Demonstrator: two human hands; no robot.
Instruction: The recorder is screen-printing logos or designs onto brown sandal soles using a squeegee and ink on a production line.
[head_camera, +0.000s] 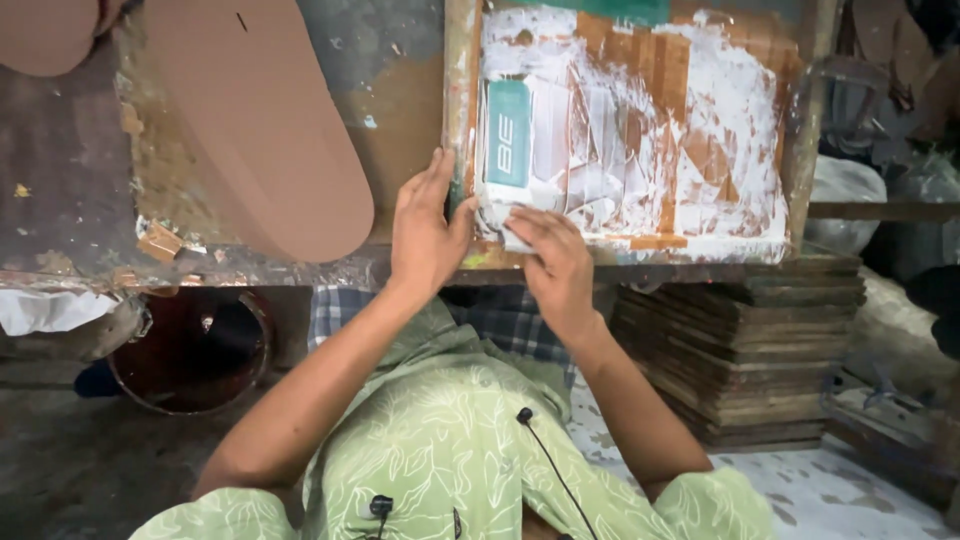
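head view: the left hand (425, 232) lies open and flat against the left edge of the paint-smeared wooden frame (640, 130). the right hand (555, 262) presses open fingers on its near edge. a brown sole sheet (270, 130) lies left of the hands.

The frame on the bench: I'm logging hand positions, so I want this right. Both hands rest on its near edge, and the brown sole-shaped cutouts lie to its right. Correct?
Not quite. The head view shows the cutouts lying to the left of the frame, not its right. The rest holds: the left hand and right hand both rest at the frame's near edge.
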